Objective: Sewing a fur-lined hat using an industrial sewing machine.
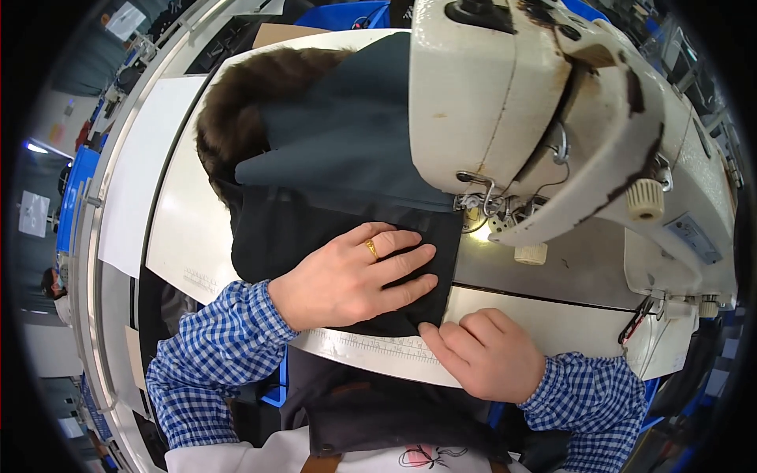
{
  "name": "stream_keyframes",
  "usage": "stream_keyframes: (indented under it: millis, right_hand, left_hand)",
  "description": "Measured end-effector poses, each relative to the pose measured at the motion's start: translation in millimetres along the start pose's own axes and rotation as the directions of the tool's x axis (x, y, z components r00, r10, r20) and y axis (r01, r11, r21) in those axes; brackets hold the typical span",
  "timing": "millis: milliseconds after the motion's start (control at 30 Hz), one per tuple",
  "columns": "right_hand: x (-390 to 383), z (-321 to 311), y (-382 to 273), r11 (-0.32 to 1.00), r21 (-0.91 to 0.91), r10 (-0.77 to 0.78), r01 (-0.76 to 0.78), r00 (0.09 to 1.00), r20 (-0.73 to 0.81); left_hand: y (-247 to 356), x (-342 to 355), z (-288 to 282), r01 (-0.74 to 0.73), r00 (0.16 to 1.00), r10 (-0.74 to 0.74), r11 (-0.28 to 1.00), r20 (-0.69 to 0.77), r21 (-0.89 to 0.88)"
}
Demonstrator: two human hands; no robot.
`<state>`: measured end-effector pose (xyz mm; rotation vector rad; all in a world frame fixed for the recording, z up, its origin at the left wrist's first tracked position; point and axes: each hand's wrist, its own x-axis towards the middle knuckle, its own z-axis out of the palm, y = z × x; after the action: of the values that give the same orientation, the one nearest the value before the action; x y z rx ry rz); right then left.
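Observation:
Dark garment fabric (272, 244) lies on the white sewing table, with a blue-grey panel (339, 134) and brown fur trim (233, 118) along its far left side. My left hand (347, 276), with a gold ring, rests flat on the black part, fingers spread. At the near right corner of the cloth, my right hand (493, 355) has its fingers curled, with the index fingertip and thumb at the fabric edge. The sewing machine (465, 94) stands to the right. Its needle area (473, 213) is at the far right edge of the cloth; the exact stitch point is too small to tell.
A ruler scale (378, 345) runs along the table's near edge. Red-and-black thread snips (635, 319) lie at the right by the machine's base. A metal bed plate (544, 272) sits below the machine arm. A blue bin (343, 16) stands behind the table.

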<state>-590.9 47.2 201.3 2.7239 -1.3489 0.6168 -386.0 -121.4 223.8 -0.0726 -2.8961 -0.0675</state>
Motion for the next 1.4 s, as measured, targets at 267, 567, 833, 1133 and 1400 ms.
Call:
stream_keyframes:
  millis: [267,567,833,1133,1400]
  right_hand:
    - [-1.6,1.2,1.7,1.0,-0.01,0.014,-0.015,1.0,-0.012]
    - [1.9,8.7,4.3,0.981,-0.195,-0.033,0.022,0.998,-0.052]
    - [13.6,10.4,10.3,0.995,-0.059,-0.088,0.083,0.991,-0.096]
    - [15.0,10.8,9.6,0.995,-0.038,-0.101,0.097,0.989,-0.107]
    - [18.2,11.9,7.5,0.999,0.02,-0.048,0.05,0.994,-0.101]
  left_hand:
    - [3.3,-1.3,10.3,0.012,0.998,-0.01,1.0,-0.054,0.025]
    - [24.8,9.2,10.2,0.184,0.981,-0.185,0.983,-0.055,-0.018]
    - [12.7,24.4,26.5,0.461,0.839,-0.509,0.852,-0.191,-0.247]
    - [8.6,17.3,33.7,0.384,0.868,-0.411,0.911,-0.279,-0.149]
    - [7.0,20.9,30.5,0.317,0.905,-0.33,0.944,-0.268,-0.089]
